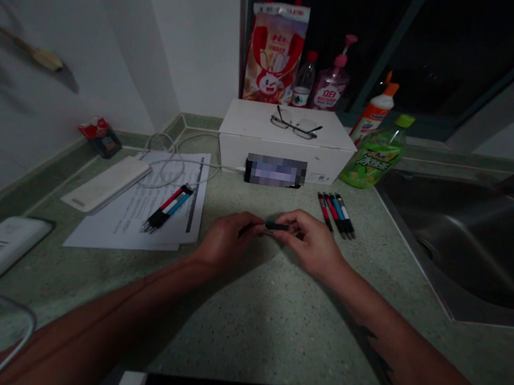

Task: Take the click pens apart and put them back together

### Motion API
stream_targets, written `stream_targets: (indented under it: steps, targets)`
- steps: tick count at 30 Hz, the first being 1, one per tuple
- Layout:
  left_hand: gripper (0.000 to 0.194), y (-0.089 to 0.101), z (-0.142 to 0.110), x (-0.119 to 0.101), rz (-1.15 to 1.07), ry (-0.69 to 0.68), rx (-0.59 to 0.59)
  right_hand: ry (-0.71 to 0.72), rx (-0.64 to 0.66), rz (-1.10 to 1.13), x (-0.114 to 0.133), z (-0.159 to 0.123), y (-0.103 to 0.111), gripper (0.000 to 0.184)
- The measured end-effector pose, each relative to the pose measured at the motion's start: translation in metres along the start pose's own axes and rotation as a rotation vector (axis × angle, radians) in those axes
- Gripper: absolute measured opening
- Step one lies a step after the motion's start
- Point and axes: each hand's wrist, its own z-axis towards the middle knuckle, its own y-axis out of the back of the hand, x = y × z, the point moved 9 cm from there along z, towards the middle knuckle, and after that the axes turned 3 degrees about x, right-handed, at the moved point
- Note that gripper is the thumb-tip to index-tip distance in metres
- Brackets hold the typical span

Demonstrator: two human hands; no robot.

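Note:
Over the middle of the counter, my left hand (232, 233) and my right hand (312, 239) meet with fingers pinched on a slim dark pen (277, 226). It lies nearly level between them, with a bluish part near the left fingers. Fingertips cover both its ends. To the right of my hands, several click pens (337, 215) in red, blue, white and black lie side by side. On the left, another bunch of pens (168, 208) rests on printed sheets (133, 235).
A phone (274, 172) leans on a white box (279, 141) bearing glasses (296, 124). Bottles, including a green detergent bottle (374, 156), and a red bag (275, 52) stand behind. A sink (437, 305) is at right. White power banks (107, 184) and cables lie left.

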Motion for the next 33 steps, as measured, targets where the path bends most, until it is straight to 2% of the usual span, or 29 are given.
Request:
stream_targets:
  steps: [2, 5, 7, 9, 13, 15, 17, 21, 24, 28, 30, 33]
  targets:
    - [0.018, -0.001, 0.000, 0.000, -0.001, -0.012, -0.002, -0.033, 0.059, -0.001, -0.003, 0.000, -0.006, 0.020]
    - [0.018, -0.001, 0.000, 0.002, -0.006, -0.014, -0.004, -0.073, 0.154, 0.058, -0.008, -0.001, -0.016, 0.031]
    - [0.017, -0.001, 0.001, 0.003, -0.002, -0.011, -0.009, -0.054, 0.116, 0.086, -0.006, -0.001, -0.014, 0.022]
    - [0.017, -0.001, 0.001, 0.003, 0.007, -0.017, -0.009, -0.047, 0.094, 0.107, -0.005, -0.001, -0.012, 0.025]
    - [0.017, -0.002, 0.001, 0.001, 0.008, -0.038, 0.011, -0.097, 0.186, 0.156, -0.007, -0.002, -0.021, 0.034]
    - [0.017, -0.002, 0.001, 0.001, 0.013, -0.030, 0.017, -0.079, 0.145, 0.136, -0.006, -0.002, -0.017, 0.027]
    - [0.018, -0.002, 0.001, 0.000, 0.024, -0.024, 0.020, -0.070, 0.124, 0.115, -0.007, -0.002, -0.015, 0.027]
    - [0.019, -0.004, 0.001, -0.002, 0.029, -0.040, 0.033, -0.094, 0.183, 0.092, -0.009, -0.003, -0.020, 0.034]
    - [0.018, -0.004, 0.001, -0.001, 0.026, -0.044, 0.017, -0.022, 0.111, 0.024, 0.000, -0.002, -0.012, 0.015]
    - [0.020, -0.003, 0.002, 0.002, 0.021, -0.012, 0.026, 0.135, 0.033, -0.125, 0.016, -0.003, -0.001, 0.013]
    - [0.020, -0.001, 0.003, 0.003, 0.073, 0.008, 0.019, 0.180, 0.040, -0.201, 0.018, -0.003, 0.001, 0.014]
    - [0.019, 0.003, 0.004, 0.002, 0.238, -0.008, 0.022, 0.196, 0.123, -0.292, 0.013, -0.005, -0.006, 0.015]
